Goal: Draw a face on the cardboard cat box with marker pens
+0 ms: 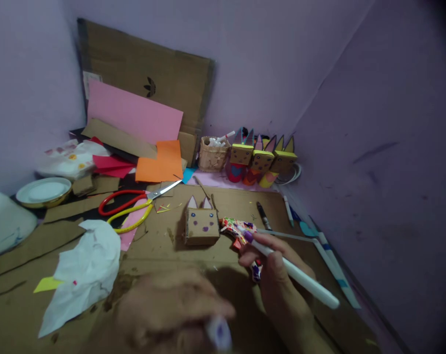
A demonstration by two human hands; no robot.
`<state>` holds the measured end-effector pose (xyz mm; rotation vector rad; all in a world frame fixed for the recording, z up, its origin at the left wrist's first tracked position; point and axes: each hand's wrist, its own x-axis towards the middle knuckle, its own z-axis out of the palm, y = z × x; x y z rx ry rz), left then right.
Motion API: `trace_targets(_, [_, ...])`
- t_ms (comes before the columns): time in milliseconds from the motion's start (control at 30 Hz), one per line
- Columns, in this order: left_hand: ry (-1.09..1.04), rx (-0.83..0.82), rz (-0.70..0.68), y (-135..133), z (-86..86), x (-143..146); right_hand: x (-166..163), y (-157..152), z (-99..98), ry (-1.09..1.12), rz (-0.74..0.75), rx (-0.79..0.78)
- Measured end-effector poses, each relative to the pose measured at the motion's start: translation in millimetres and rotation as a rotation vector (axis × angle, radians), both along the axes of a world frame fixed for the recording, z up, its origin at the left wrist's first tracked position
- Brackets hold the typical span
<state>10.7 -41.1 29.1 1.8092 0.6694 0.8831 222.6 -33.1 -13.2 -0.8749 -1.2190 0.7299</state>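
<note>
My right hand (272, 268) is closed round a white marker (300, 278) with a purple tip, and its fingers also pinch a multicoloured patterned paper piece (239, 230). The marker's tip points left toward a small cardboard box (202, 226) with a drawn purple face and two pink ears. Low in the frame, blurred and close to the camera, my left hand (171, 307) is closed on what looks like the marker's purple cap (219, 333). Both hands rest over a brown cardboard work sheet (164, 250).
Red and yellow scissors (129, 209) lie left of the box, beside white tissue paper (85, 268). Three finished cardboard figures (262, 160) and a small basket (212, 155) stand by the back wall. Pink and orange paper sheets (160, 162), more markers (289, 211), a bowl (44, 191).
</note>
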Motion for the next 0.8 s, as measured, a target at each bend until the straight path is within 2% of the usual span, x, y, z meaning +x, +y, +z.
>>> trace_targets(67, [0.041, 0.025, 0.083, 15, -4.3, 10, 0, -2, 4.9, 0.051, 0.027, -0.006])
trace_targets(167, [0.086, 0.054, 0.211, 30, -21.1, 18, -1, -4, 16.9, 0.155, 0.021, -0.004])
trace_targets(300, [0.143, 0.086, 0.269, 34, -35.7, 19, 2, -6, 27.8, 0.211, 0.009, -0.065])
trace_targets(400, [0.168, 0.123, 0.254, 33, -36.0, 18, 4, -11, 26.2, 0.001, -0.031, -0.060])
trace_targets(533, [0.166, 0.159, 0.263, 32, -34.2, 19, 2, -17, 24.7, -0.390, -0.045, 0.077])
trace_targets(800, [0.167, 0.160, 0.234, 27, -38.3, 17, -8, -13, 36.8, -0.548, -0.097, 0.185])
